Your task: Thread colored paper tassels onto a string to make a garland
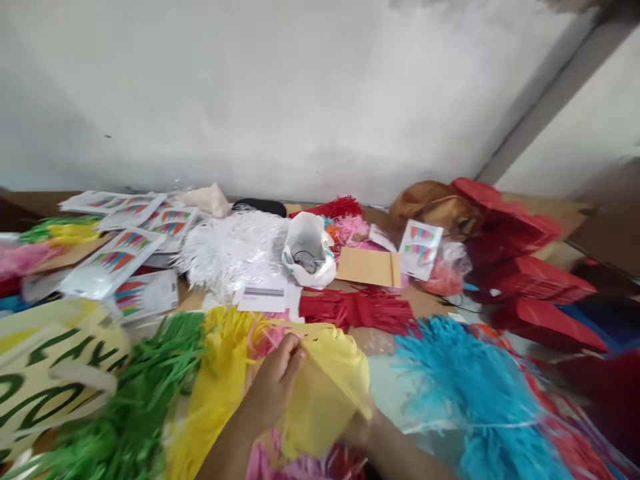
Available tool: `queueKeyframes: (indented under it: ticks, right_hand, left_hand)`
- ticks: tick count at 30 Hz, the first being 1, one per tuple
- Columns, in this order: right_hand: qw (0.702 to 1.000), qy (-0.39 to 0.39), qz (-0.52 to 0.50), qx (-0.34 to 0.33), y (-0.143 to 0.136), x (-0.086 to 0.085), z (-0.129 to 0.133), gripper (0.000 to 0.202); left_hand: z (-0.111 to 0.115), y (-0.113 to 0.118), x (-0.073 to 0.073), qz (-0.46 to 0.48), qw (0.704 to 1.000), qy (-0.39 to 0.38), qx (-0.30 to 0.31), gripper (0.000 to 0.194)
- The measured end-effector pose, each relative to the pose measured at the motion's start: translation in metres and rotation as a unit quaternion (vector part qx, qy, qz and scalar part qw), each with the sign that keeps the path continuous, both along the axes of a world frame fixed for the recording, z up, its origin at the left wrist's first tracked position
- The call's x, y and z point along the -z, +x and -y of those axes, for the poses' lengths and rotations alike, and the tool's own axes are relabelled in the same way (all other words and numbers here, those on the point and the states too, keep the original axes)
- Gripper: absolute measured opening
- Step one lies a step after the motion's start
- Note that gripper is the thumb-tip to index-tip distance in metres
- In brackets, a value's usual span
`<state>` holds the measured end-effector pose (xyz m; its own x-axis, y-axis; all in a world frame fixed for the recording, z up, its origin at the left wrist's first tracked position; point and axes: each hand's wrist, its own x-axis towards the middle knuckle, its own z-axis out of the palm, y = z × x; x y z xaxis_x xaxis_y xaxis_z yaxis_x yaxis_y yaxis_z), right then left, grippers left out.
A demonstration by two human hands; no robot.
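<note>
Yellow tissue paper (325, 393) with a cut, looped upper edge hangs between my two hands. My left hand (277, 373) is closed on its upper left part, thumb on top. Partly behind the sheet's lower right side is my right hand (357, 423), blurred, its fingers mostly hidden by the paper. Yellow fringed paper (220, 373) and green fringed paper (145, 387) lie left of my hands. Blue fringed paper (480, 387) spreads on the right. Dark red fringed strips (357, 310) lie just beyond the sheet, and pink fringe (270, 460) shows below.
White shredded paper (235, 247) and an open white bag (307, 250) stand near the wall. Printed packets (117, 257) pile up at the left. A brown envelope (367, 267), a brown bag (435, 210) and red folded items (535, 280) are toward the right.
</note>
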<state>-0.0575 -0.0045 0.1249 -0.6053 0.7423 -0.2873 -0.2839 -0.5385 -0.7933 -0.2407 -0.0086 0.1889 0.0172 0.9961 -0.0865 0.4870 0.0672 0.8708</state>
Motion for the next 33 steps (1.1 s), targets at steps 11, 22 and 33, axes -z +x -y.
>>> queueKeyframes:
  ticks: [11,22,33]
  right_hand:
    - [0.961,0.009,0.101,0.256,0.211,0.059,-0.023,0.081]
    - [0.701,0.408,0.583,0.051,0.239,0.097,-0.009,0.03]
    - [0.568,0.502,0.627,-0.179,0.266,0.107,-0.072,0.038]
  left_hand:
    - [-0.053,0.159,0.116,-0.289,0.931,-0.045,0.218,0.029]
    - [-0.066,0.222,0.163,-0.355,0.919,-0.014,0.168,0.031]
    - [0.027,0.224,0.195,-0.369,0.908,-0.098,0.171,0.037]
